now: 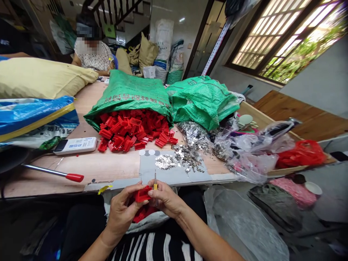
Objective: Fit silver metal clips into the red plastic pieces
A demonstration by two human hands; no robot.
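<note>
My left hand (123, 206) is closed on a small red plastic part (142, 194) held up over my lap. My right hand (165, 199) grips a thin metal-tipped tool with a yellow collar (155, 186), its tip pointing up, and its thumb touches the red part as well. Below both hands, more red parts (143, 214) lie in a pale sack (156, 220) on my lap. Past the table edge, small silvery metal pieces (165, 161) lie in a pile on a grey sheet (148, 173), with darker metal pieces (187, 156) beside them.
Red parts (127, 130) spill from a green sack (136, 88) across the table. Clear plastic bags (250, 163) crowd the right side. A red-tipped metal rod (54, 171) and a white box (81, 144) lie at left. Another person (94, 54) sits across the table.
</note>
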